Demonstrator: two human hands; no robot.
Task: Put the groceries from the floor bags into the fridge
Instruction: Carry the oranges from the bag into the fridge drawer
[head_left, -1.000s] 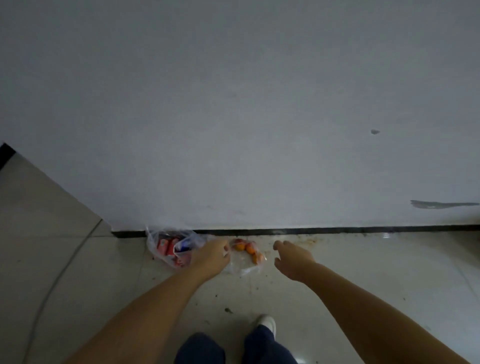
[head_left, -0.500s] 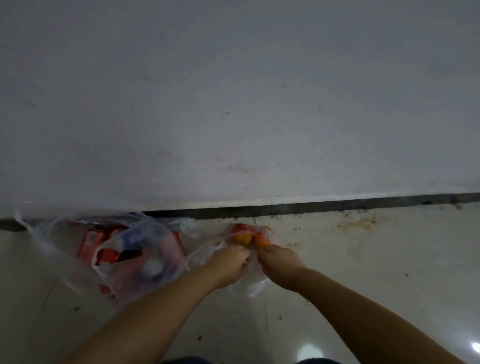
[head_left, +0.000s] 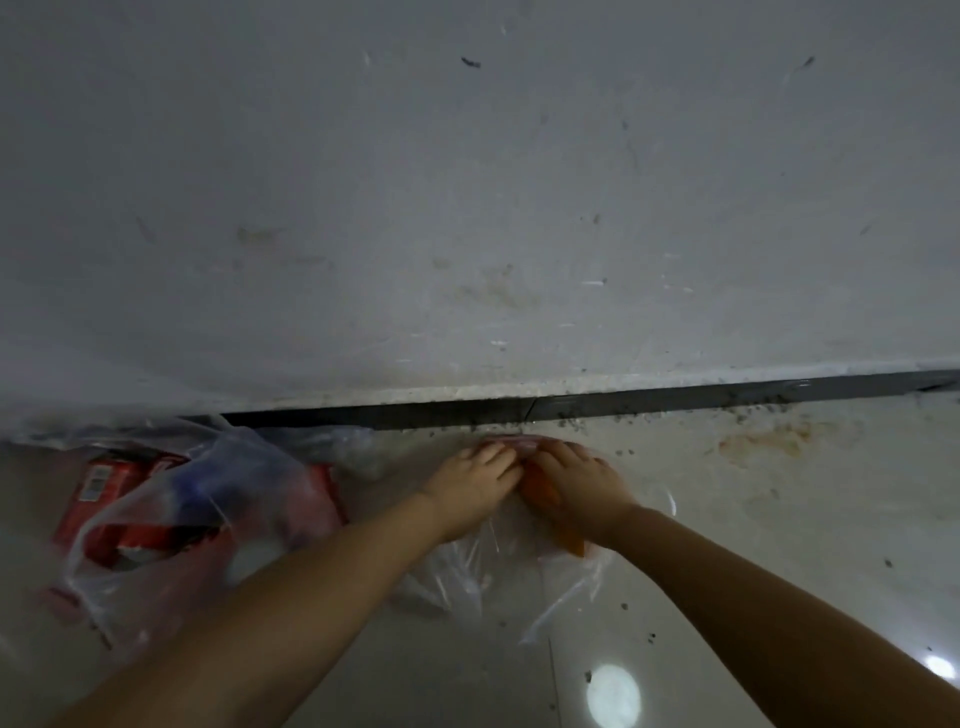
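A clear plastic bag with orange fruit lies on the floor by the wall. My left hand and my right hand meet on top of it, fingers curled into the plastic at the bag's mouth. The fruit shows orange between and under the hands. To the left lies a second clear bag holding red packets and something blue. The fridge is out of view.
A white scuffed wall with a dark skirting strip runs right behind the bags. The pale tiled floor is dirty, with an orange stain at the right and light glare near the bottom.
The view has dropped closer to the floor. Both hands have come together on the fruit bag and now cover most of the fruit.
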